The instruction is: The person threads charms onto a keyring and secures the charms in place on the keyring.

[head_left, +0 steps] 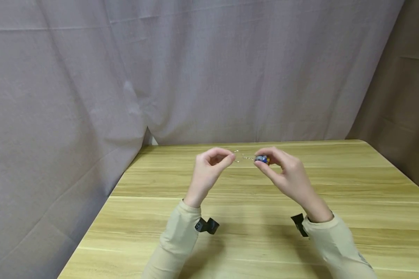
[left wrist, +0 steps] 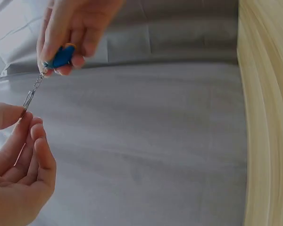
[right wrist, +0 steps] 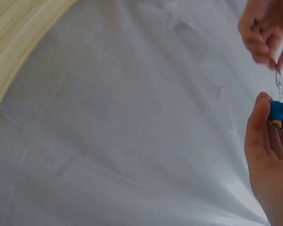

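A small blue keychain figure (head_left: 262,159) with orange parts is pinched between the thumb and fingers of my right hand (head_left: 289,176). From it a short silver chain (left wrist: 37,83) runs towards a metal key ring (left wrist: 28,100). My left hand (head_left: 209,170) pinches that ring by its far side, thumb against fingertips. Both hands are raised over the table, a short gap apart, with the chain and part of the ring showing between them. Fingers hide much of the figure. In the right wrist view its orange ends (right wrist: 276,124) point away from the chain.
Beneath the hands lies a wood-grain table (head_left: 251,248). Grey cloth (head_left: 209,77) hangs along its back and left side, with a browner stretch of cloth (head_left: 394,100) at the right. Each wrist wears a black camera mount (head_left: 207,225).
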Demonstrator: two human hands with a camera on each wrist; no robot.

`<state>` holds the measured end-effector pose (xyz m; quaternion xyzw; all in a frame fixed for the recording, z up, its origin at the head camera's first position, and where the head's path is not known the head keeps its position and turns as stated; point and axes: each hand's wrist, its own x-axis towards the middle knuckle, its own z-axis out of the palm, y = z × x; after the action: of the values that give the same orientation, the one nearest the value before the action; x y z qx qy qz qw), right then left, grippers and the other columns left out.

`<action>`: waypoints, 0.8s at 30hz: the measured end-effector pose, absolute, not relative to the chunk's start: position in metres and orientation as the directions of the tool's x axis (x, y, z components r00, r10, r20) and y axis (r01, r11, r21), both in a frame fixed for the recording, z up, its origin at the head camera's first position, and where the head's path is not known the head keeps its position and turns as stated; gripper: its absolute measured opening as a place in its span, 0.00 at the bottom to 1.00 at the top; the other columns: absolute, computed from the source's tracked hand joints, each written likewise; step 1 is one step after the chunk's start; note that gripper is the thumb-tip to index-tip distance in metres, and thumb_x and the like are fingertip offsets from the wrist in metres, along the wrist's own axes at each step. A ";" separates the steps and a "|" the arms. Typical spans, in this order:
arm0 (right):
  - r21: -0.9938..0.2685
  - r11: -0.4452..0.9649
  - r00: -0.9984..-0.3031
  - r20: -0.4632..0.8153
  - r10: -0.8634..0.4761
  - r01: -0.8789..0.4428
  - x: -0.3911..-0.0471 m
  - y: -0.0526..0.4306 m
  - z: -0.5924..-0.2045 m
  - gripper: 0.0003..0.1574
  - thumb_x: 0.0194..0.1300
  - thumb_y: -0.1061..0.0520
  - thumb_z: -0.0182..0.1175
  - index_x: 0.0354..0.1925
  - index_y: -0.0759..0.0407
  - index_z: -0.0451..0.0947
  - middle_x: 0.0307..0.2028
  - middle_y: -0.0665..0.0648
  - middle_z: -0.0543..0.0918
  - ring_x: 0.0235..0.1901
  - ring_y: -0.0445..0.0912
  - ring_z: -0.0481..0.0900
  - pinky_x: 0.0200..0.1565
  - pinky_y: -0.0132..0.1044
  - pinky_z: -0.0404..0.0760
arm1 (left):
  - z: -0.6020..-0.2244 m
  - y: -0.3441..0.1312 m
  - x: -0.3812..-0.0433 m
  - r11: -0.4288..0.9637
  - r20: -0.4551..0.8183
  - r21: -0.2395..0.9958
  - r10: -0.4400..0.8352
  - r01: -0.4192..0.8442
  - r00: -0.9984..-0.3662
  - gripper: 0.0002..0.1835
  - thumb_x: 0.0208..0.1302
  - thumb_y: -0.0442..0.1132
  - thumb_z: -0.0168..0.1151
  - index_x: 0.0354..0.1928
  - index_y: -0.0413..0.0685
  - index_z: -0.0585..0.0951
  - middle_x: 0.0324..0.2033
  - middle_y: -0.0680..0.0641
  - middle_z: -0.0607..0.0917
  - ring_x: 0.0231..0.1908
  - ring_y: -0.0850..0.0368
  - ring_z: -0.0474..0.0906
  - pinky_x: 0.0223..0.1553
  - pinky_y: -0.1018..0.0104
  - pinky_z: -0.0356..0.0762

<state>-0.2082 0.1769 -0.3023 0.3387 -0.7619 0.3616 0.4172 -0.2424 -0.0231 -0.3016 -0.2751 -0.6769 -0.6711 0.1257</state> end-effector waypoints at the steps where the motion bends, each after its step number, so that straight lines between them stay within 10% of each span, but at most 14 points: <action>1: -0.288 0.496 -0.435 0.876 -0.210 -0.819 -0.208 0.179 -0.302 0.20 0.47 0.80 0.66 0.40 0.69 0.79 0.32 0.58 0.85 0.35 0.27 0.77 0.40 0.16 0.77 | -0.302 -0.024 -0.243 -0.010 0.552 0.827 0.199 0.562 -0.810 0.07 0.60 0.32 0.66 0.36 0.33 0.84 0.31 0.41 0.87 0.29 0.68 0.78 0.37 0.74 0.77; 17: -0.462 0.604 -0.657 0.740 -0.142 -0.650 -0.219 0.193 -0.307 0.07 0.60 0.68 0.64 0.39 0.63 0.83 0.33 0.58 0.87 0.31 0.25 0.77 0.34 0.18 0.78 | -0.314 -0.027 -0.256 0.328 0.402 0.783 0.383 0.529 -0.832 0.05 0.61 0.37 0.64 0.34 0.42 0.85 0.31 0.44 0.88 0.27 0.67 0.76 0.31 0.75 0.74; 24: -0.523 0.706 -0.825 0.543 -0.155 -0.478 -0.231 0.189 -0.322 0.05 0.63 0.64 0.63 0.38 0.63 0.80 0.32 0.59 0.87 0.30 0.43 0.83 0.34 0.31 0.82 | -0.330 -0.027 -0.267 0.485 0.230 0.740 0.468 0.466 -0.853 0.06 0.62 0.39 0.63 0.34 0.44 0.85 0.30 0.47 0.86 0.26 0.66 0.75 0.29 0.75 0.73</action>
<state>-0.2311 0.1894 -0.3223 0.1773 -0.8927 0.3401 0.2367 -0.2670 -0.0273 -0.3302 -0.2711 -0.8617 -0.4289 -0.0014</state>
